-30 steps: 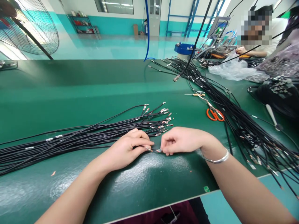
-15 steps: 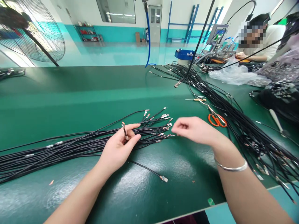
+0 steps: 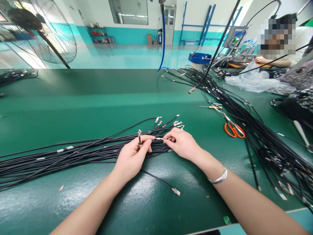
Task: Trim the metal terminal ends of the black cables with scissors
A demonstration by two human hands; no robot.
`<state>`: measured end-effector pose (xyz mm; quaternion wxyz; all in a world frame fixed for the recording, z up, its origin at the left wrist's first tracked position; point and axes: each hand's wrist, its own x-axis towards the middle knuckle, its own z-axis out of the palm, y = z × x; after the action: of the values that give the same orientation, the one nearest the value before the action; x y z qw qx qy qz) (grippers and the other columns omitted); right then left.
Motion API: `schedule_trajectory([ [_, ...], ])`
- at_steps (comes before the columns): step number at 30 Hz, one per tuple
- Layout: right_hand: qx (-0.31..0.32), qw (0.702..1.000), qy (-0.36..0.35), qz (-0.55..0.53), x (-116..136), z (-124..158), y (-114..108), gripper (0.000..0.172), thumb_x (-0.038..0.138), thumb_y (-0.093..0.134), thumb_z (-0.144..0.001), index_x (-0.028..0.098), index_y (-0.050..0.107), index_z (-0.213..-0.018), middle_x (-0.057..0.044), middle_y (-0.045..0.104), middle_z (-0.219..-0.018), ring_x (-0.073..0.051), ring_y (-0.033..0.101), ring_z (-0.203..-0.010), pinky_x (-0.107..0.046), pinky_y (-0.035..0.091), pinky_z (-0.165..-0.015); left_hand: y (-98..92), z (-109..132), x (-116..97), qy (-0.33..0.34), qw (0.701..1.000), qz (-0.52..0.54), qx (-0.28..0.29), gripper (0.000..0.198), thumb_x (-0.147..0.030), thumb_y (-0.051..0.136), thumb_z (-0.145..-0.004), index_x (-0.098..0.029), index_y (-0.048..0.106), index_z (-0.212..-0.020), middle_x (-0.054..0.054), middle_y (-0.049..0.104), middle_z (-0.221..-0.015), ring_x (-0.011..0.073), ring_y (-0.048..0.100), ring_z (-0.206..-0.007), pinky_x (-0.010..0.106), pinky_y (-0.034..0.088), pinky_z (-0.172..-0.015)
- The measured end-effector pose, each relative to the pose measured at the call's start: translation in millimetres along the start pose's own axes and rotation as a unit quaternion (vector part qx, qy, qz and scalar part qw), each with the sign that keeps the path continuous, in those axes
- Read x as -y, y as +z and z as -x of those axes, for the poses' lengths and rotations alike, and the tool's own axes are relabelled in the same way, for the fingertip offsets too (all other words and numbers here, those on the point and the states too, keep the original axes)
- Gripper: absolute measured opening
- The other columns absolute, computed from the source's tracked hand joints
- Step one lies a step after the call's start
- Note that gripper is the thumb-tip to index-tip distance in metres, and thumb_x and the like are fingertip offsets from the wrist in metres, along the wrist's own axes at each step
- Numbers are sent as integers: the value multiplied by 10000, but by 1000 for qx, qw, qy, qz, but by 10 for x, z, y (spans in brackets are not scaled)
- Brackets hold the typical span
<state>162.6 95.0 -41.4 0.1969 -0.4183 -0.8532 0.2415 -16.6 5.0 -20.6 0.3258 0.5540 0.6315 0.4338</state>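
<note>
My left hand (image 3: pixel 132 158) is closed over a bundle of black cables (image 3: pixel 95 150) lying on the green table. One cable end with a small connector (image 3: pixel 139 133) stands up between its fingers. My right hand (image 3: pixel 183 143) pinches a pale cable end (image 3: pixel 159 138) just beyond my left fingertips. More cable ends with small pale connectors (image 3: pixel 178 123) fan out behind my right hand. A single cable end with a flat connector (image 3: pixel 176 192) lies apart on the table, below both hands.
Orange-handled scissors (image 3: pixel 234 130) and a thin pick (image 3: pixel 215 107) lie right of my hands, beside a larger cable bundle (image 3: pixel 234 104). A hanging cable (image 3: pixel 212 63) reaches down over the table. A co-worker (image 3: pixel 300 42) sits at the far right behind a plastic bag (image 3: pixel 254 78).
My right hand has moved left to the cable ends and now pinches one near my left fingertips. My left thumb and index finger have come closer together. The view has shifted slightly.
</note>
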Motion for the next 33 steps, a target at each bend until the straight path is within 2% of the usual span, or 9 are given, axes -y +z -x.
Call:
schedule_trajectory([
  [6, -11, 999, -2, -48, -50, 26, 20, 45, 207, 628, -834, 201, 673, -834, 0, 618, -812, -121, 581, -726, -251, 456, -691, 4, 3, 5, -7, 1000, 3, -1, 293, -404, 508, -872, -177, 654, -986, -15, 579, -642, 97, 454, -510, 226, 370, -493],
  [12, -34, 996, -28, -79, -64, 74, 29, 55, 211, 624, -847, 209, 679, -854, 1, 626, -812, -125, 590, -746, -265, 464, -723, 36, -15, 69, 48, 997, -57, -14, 249, -341, 498, -874, -194, 662, -991, 13, 649, -773, 124, 565, -633, 259, 465, -638],
  [18, -41, 993, -23, -107, -41, 83, 18, 54, 166, 641, -819, 198, 685, -823, 1, 625, -804, -124, 585, -737, -269, 461, -729, 37, -25, 106, 61, 995, -75, -12, 248, -327, 485, -884, -192, 662, -993, 17, 656, -782, 128, 573, -627, 268, 482, -635],
  [23, -28, 989, 14, -147, -11, 69, 8, 73, 207, 646, -816, 185, 709, -846, -4, 646, -781, -114, 569, -659, -250, 463, -650, 47, -54, 155, 131, 985, -111, -13, 225, -285, 500, -887, -202, 684, -988, 24, 635, -830, 151, 604, -777, 279, 493, -715],
  [26, -4, 983, 40, -181, 45, 82, -9, 101, 236, 633, -819, 181, 715, -841, -5, 683, -774, -116, 586, -647, -239, 465, -622, 77, -75, 178, 136, 984, -111, -6, 219, -263, 531, -875, -212, 691, -1016, 22, 622, -840, 159, 608, -852, 270, 494, -731],
  [30, 45, 950, 111, -289, 114, 100, -41, 139, 261, 625, -799, 172, 717, -852, -13, 713, -818, -130, 618, -711, -248, 473, -681, 121, -79, 208, 145, 982, -118, 6, 203, -243, 544, -873, -242, 707, -995, 3, 605, -815, 142, 602, -809, 248, 482, -687],
  [33, 70, 926, 141, -344, 130, 102, -74, 179, 305, 627, -773, 153, 713, -815, -8, 677, -726, -130, 585, -668, -255, 451, -652, 147, -73, 221, 151, 980, -132, 10, 181, -241, 546, -877, -252, 720, -928, -6, 590, -799, 133, 599, -800, 241, 477, -685],
])
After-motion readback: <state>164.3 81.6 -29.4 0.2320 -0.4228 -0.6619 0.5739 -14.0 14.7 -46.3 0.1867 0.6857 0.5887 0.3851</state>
